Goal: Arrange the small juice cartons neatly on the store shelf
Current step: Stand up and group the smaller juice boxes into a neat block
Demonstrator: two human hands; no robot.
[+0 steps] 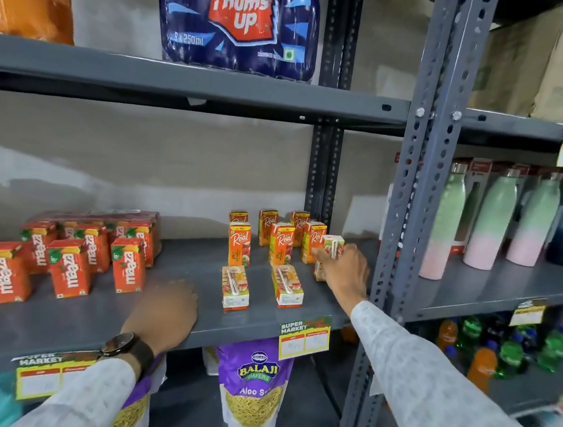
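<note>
Several small orange Real juice cartons (pixel 281 243) stand in rows on the grey middle shelf (pixel 91 319), right of centre. Two front cartons (pixel 235 288) show their backs with straws. At the right end of the rows, my right hand (pixel 345 271) grips one carton (pixel 331 249), which stands on the shelf with its straw side toward me. My left hand (pixel 164 312) rests palm down on the shelf's front, fingers curled, holding nothing. Red Maaza cartons (pixel 69 261) are grouped at the shelf's left.
A grey perforated upright (pixel 408 205) stands just right of my right hand. Pastel bottles (pixel 489 219) fill the neighbouring shelf. A Thums Up pack (pixel 238 20) sits above. Balaji snack bags (pixel 251 386) hang below, with price tags (pixel 304 339) on the shelf edge.
</note>
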